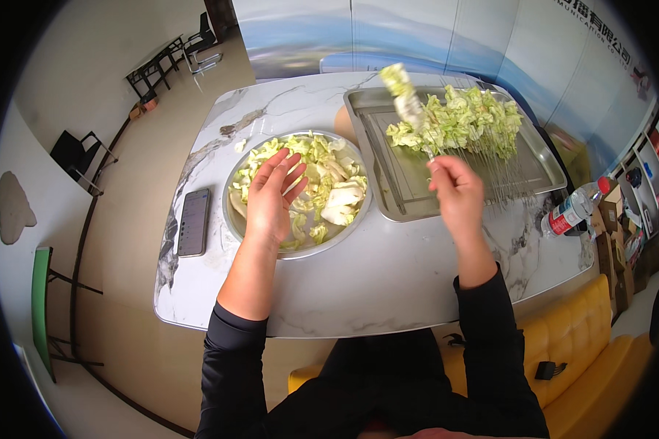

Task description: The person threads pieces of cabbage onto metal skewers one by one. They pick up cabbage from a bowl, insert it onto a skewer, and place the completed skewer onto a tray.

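My right hand [457, 192] grips the lower end of a thin skewer, raised at a tilt above the tray's left part. Pale green cabbage leaves [404, 97], slightly blurred, are threaded along its upper length. My left hand [272, 203], palm up with fingers apart, hovers empty over a round metal bowl [302, 254]. Loose torn cabbage pieces [343, 200] lie in that bowl. Beside it, a rectangular steel tray [540, 164] holds a row of leaf-loaded skewers [472, 120], their bare ends pointing towards me. Long thin bare skewers [387, 170] rest along the tray's left side.
A smartphone [194, 222] lies left of the bowl on the marble-patterned table [362, 296]. One small cabbage scrap [240, 145] sits beyond it. At the right edge stands or leans a plastic bottle [568, 214] with a red cap. A yellow padded seat [576, 340] is below right.
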A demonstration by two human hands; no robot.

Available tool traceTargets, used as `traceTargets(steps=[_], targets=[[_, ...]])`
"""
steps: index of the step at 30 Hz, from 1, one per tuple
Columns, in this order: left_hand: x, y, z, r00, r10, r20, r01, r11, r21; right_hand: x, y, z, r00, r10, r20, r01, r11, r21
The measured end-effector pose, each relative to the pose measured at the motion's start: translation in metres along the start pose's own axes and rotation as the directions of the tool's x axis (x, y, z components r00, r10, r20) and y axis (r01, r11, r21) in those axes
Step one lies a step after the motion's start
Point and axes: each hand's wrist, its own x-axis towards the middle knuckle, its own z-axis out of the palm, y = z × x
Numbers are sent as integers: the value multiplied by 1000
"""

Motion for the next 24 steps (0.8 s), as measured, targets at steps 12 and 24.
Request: traceTargets(steps=[12, 24], targets=[[-1, -3, 5, 999, -48, -20, 51, 981, 187, 79, 81, -161, 878, -218, -426, -215, 615, -759], [5, -8, -2, 1000, -24, 14, 21, 975, 223, 74, 70, -136, 802, -561, -207, -97, 220, -971]])
